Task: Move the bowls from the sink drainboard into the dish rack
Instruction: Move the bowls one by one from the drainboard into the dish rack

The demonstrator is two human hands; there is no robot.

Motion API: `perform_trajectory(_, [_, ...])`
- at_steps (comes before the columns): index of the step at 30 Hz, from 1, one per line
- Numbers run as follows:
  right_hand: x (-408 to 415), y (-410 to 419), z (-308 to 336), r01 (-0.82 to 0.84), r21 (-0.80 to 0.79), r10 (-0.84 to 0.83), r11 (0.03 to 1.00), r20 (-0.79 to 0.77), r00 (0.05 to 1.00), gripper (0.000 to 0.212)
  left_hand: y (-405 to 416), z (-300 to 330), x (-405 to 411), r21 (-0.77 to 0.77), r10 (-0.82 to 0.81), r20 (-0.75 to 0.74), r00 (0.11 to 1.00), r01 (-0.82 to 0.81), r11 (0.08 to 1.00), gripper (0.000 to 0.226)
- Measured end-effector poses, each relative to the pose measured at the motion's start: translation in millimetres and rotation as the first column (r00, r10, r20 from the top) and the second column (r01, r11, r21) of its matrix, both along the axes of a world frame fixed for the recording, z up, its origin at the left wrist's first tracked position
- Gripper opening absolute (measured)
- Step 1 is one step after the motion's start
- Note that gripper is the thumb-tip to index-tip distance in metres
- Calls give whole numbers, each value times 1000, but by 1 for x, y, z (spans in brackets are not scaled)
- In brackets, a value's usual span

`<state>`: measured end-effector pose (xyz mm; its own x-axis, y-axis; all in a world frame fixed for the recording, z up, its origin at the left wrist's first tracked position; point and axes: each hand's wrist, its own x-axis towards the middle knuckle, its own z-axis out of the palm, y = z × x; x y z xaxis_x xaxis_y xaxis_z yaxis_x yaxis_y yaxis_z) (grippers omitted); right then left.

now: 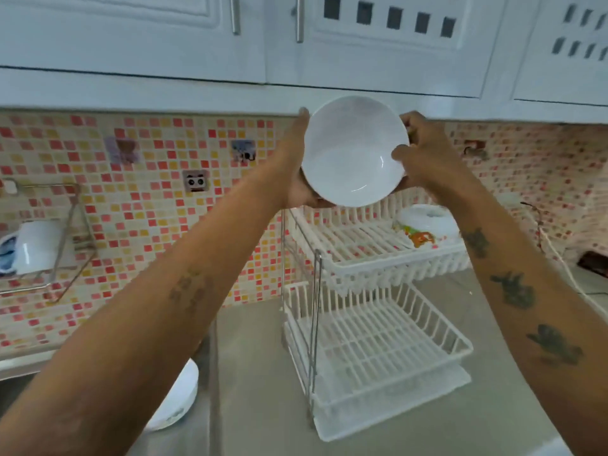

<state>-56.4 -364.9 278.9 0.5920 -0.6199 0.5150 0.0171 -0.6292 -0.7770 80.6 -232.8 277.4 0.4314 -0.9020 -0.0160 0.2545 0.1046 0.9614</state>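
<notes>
A white bowl (353,153) is held up high in both hands, its inside tilted toward me, above the two-tier white dish rack (371,340). My left hand (297,166) grips its left rim and underside. My right hand (424,159) clasps its right rim, thumb inside the edge. Upside down on the right of the rack's upper tier (362,245) rests a white bowl with an orange and green pattern (424,225). Another white bowl (177,399) lies at lower left, partly hidden under my left forearm. The lower tier holds nothing.
White wall cupboards (296,44) hang close above the raised bowl. A wire wall shelf (49,245) at left carries a white jug. The rack stands on a steel counter (250,373) against a mosaic tile wall. A white cable (566,268) runs at right.
</notes>
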Motion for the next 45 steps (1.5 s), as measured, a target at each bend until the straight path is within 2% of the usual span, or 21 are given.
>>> perform_trajectory(3, [-30, -31, 3, 83, 53, -85, 995, 33, 996, 37, -39, 10, -12, 30, -222, -31, 975, 223, 974, 76])
perform_trajectory(6, [-48, -53, 9, -33, 277, 14, 960, 72, 997, 19, -73, 10, -16, 27, -250, -20, 968, 251, 968, 75])
perform_trajectory(9, [-55, -76, 12, -89, 403, 98, 911, -1, 995, 43, -102, -3, -16, 37, -180, 28, 983, 179, 983, 73])
perform_trajectory(12, [-52, -107, 6, -16, 490, 113, 872, -169, 979, 72, -125, -20, -28, 76, -48, 280, 959, 28, 997, 54])
perform_trajectory(15, [-42, -135, -5, 105, 483, 72, 870, -334, 940, 83, -155, -36, -38, -4, 141, 547, 825, -166, 986, 73])
perform_trajectory(18, [-32, -151, -14, 187, 423, -10, 887, -387, 922, 77, -184, -54, -46, -161, 268, 791, 550, -235, 958, 87])
perform_trajectory(20, [-27, -169, -24, 228, 371, -63, 900, -406, 912, 75, -200, -65, -52, -189, 273, 862, 427, -228, 955, 90])
perform_trajectory(23, [-21, -185, -44, 278, 373, -148, 885, -343, 928, 83, -221, -78, -49, -131, 201, 921, 334, -221, 967, 99])
perform_trajectory(25, [-20, -186, -59, 287, 361, -194, 887, -272, 942, 73, -230, -84, -49, -71, 125, 961, 246, -218, 973, 104])
perform_trajectory(27, [-19, -189, -73, 290, 359, -224, 887, -213, 951, 71, -238, -87, -49, -25, 71, 978, 196, -228, 973, 109])
perform_trajectory(30, [-15, -199, -87, 274, 379, -222, 884, -175, 959, 76, -245, -92, -50, 19, 21, 986, 165, -240, 971, 111])
perform_trajectory(34, [-11, -219, -101, 270, 423, -159, 865, -279, 947, 94, -247, -101, -48, 104, -66, 985, 161, -243, 964, 119])
perform_trajectory(37, [-7, -230, -106, 276, 436, -131, 856, -334, 934, 102, -246, -101, -47, 117, -72, 979, 190, -237, 965, 110])
perform_trajectory(39, [-7, -221, -103, 299, 422, -149, 856, -352, 924, 95, -244, -101, -47, 133, -86, 974, 211, -223, 966, 100])
perform_trajectory(41, [-6, -208, -99, 380, 332, -249, 863, -374, 893, 79, -240, -98, -45, 166, -112, 962, 250, -206, 964, 91])
perform_trajectory(43, [-4, -198, -98, 479, 115, -406, 870, -384, 829, 71, -232, -91, -42, 174, -110, 946, 304, -192, 966, 84])
perform_trajectory(45, [-3, -183, -94, 494, -88, -496, 865, -300, 815, 63, -219, -81, -37, 87, -16, 940, 341, -192, 978, 78])
